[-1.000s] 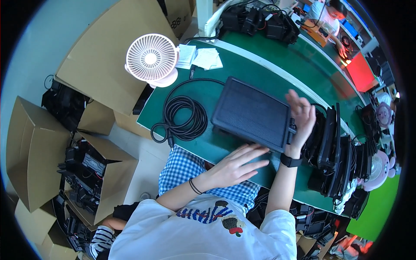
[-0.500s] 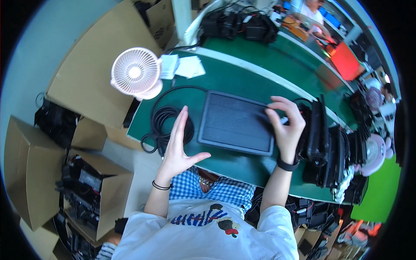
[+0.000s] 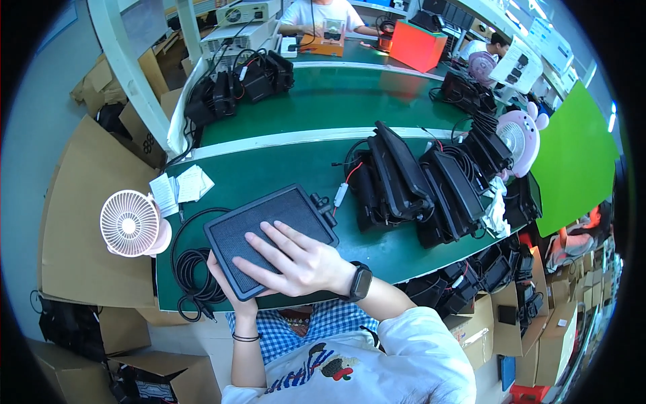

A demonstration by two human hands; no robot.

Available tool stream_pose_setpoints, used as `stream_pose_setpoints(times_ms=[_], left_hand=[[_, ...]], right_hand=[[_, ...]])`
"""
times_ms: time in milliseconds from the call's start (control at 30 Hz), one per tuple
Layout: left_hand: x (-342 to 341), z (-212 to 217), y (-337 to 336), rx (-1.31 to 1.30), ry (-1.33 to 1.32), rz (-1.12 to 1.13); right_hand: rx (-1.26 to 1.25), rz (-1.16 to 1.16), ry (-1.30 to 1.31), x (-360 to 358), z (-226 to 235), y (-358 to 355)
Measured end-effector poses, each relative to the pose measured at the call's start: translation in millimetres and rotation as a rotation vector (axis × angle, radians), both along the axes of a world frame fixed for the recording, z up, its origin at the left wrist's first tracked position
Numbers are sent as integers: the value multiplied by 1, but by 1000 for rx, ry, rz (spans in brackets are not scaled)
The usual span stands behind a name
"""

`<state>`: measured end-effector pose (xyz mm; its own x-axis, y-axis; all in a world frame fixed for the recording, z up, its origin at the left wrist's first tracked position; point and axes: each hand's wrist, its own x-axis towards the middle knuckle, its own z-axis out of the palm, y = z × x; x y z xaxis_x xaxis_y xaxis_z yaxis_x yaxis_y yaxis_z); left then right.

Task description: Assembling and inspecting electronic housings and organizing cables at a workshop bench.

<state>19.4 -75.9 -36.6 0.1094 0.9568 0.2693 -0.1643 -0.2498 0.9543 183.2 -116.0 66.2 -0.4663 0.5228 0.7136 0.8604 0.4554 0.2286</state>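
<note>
A flat black rectangular panel (image 3: 266,222) with a ridged face and raised frame lies tilted at the near side of the green workbench. My left hand (image 3: 234,294) grips its near-left edge, mostly hidden beneath it. Across the panel's face rests my right hand (image 3: 296,261), palm down with fingers spread. A small black bracket (image 3: 324,206) sticks out at the panel's far right edge. To the left lies a coiled black cable (image 3: 195,273), its lead running toward the panel.
A pink fan (image 3: 128,222) and white paper slips (image 3: 194,183) are at the left. Several black boxy units (image 3: 397,178) with cables crowd the right, beside a pink animal-shaped fan (image 3: 521,138). Cardboard boxes (image 3: 165,370) stand below. A person (image 3: 321,19) sits across the bench.
My view has swung to the right and up. Both hands, formerly apart and off the panel, are on it: the left grips its edge, the right lies on its face. The panel has turned.
</note>
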Motion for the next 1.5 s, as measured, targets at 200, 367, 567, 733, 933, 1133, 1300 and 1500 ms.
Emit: stream_pose_setpoints(times_ms=[200, 367, 567, 733, 933, 1133, 1300, 1500], left_hand=[[11, 0, 0, 153, 23, 39], [18, 15, -14, 345, 258, 181], [30, 22, -21, 337, 291, 180], [18, 14, -10, 40, -113, -6], [-9, 11, -28, 225, -267, 146], [-68, 18, -20, 500, 56, 539], [-124, 29, -13, 351, 528, 603], [-141, 22, -20, 316, 1088, 374]], right_hand=[[80, 13, 253, 6, 10, 3], [208, 108, 1031, 30, 37, -1], [170, 107, 1203, 39, 33, 5], [-134, 91, 494, 9, 30, 4], [-251, 104, 356, 13, 29, -5], [-335, -63, 106, -11, 4, 2], [-208, -100, 6, -5, 4, 18], [-210, -98, 21, -15, 6, 29]])
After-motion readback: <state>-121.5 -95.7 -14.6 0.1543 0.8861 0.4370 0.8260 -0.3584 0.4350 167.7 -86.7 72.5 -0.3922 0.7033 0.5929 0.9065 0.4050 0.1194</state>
